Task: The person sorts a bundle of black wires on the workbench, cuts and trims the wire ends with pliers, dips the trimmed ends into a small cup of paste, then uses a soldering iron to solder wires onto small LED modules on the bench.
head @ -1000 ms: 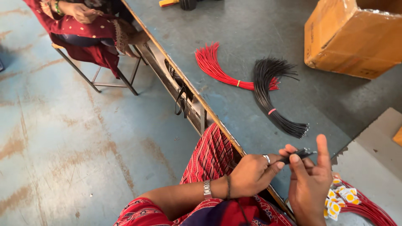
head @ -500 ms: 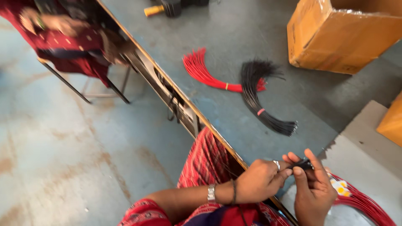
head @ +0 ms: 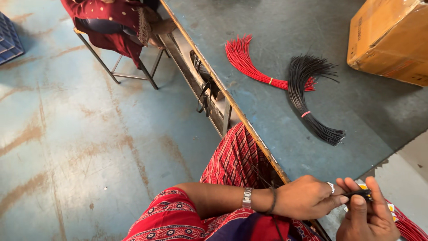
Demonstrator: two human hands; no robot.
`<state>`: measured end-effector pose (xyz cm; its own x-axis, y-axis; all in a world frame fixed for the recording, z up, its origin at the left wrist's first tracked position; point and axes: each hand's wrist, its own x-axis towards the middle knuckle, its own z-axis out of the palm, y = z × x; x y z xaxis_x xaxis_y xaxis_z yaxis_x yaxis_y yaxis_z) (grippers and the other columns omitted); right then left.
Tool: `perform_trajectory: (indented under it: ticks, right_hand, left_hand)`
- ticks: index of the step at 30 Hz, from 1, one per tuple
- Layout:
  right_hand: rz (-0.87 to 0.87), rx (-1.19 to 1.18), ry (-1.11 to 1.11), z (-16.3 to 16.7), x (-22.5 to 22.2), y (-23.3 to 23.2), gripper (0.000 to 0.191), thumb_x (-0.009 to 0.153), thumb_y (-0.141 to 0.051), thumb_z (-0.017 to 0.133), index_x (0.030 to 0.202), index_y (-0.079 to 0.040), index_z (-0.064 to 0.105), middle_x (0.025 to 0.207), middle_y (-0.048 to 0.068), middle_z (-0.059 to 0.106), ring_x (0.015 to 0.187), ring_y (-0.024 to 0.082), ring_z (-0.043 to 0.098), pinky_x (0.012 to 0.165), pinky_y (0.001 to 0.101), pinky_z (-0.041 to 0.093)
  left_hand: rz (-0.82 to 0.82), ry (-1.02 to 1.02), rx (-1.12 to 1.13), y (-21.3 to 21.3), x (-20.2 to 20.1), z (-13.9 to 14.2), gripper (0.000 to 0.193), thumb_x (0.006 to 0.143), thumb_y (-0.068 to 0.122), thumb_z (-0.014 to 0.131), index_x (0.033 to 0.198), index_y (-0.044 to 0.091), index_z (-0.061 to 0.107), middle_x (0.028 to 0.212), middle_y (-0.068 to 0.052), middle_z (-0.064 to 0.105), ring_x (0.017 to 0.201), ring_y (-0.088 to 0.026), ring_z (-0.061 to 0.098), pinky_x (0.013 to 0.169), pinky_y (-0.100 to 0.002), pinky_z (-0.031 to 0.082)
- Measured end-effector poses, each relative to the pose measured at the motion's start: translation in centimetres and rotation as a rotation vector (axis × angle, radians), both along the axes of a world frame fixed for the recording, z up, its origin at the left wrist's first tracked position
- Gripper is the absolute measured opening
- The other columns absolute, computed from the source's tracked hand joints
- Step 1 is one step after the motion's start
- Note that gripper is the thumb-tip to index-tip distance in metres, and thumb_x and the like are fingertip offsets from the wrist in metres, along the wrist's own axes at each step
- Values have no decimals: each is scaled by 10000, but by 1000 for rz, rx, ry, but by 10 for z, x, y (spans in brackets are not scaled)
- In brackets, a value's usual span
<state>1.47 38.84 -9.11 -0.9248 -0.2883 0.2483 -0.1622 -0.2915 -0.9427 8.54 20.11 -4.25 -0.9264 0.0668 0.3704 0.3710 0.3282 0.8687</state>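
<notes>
Since the earlier frames your head has swung left and tipped a little, so the two wire bundles and the box now sit further to the right and higher in view, while your hands have stayed low at the near edge, pinching the same small dark piece. That piece, a short black wire end, is held between both hands just above the edge of the surface. Your left hand is closed around it from the left, thumb and forefinger pressed on its near end. Your right hand is closed too, fingertips curled over the other end from below, so the two hands meet on the wire. A ring shows on the left hand, and a metal watch with a dark bangle on that wrist.

Under your right hand lies a loop of red wires with a patch of yellow and white, partly cut off by the frame.

Further out on the grey surface, a black wire bundle tied with a pink band lies fanned at its far end. Its fanned end crosses over a red wire bundle tied with a yellow band. Both are well apart from your hands. A cardboard box stands at the far right.

Beyond the surface's left edge, another person in dark red sits on a metal-framed stool on the worn blue floor.
</notes>
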Motion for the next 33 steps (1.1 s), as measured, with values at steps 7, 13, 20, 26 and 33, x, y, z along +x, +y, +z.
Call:
perform_trajectory:
  ticks: [7,13,20,26,33]
  right_hand:
    - [-71,64,43,11,11,1,327,1123,40,549,1441,92,496,1201,257,676,1119,271,696,1073,419,551]
    - [-97,182,151,11,19,0,196,1128,75,571,1310,135,612,1124,261,706,1047,258,713,1081,383,550]
    - [-120,61,124,0,18,12,99,1093,80,585,1154,124,649,1076,219,726,1014,266,746,1057,414,584]
    - [-185,155,135,28,22,9,276,1047,55,552,1308,127,604,1102,213,729,1090,273,722,1111,409,536]
    - [-303,395,7,64,46,-8,368,1023,-41,569,1372,56,638,1112,186,765,992,256,720,897,369,580]
  left_hand:
    - [-66,-79,-5,2,3,-1,379,1120,334,481,916,37,601,607,-136,612,571,-327,663,616,-445,519]
    - [-104,-146,31,1,9,8,371,1116,329,462,942,33,603,631,-106,663,639,-310,701,630,-414,552]
    - [-182,-94,68,2,9,11,332,1123,296,491,998,14,614,733,-121,692,688,-286,723,707,-399,575]
    - [-224,-145,106,8,9,14,320,1126,252,483,950,9,595,791,-112,712,689,-293,718,679,-393,574]
    - [-172,-63,62,21,7,4,214,1098,188,542,1001,5,596,700,-150,628,656,-352,669,594,-439,522]
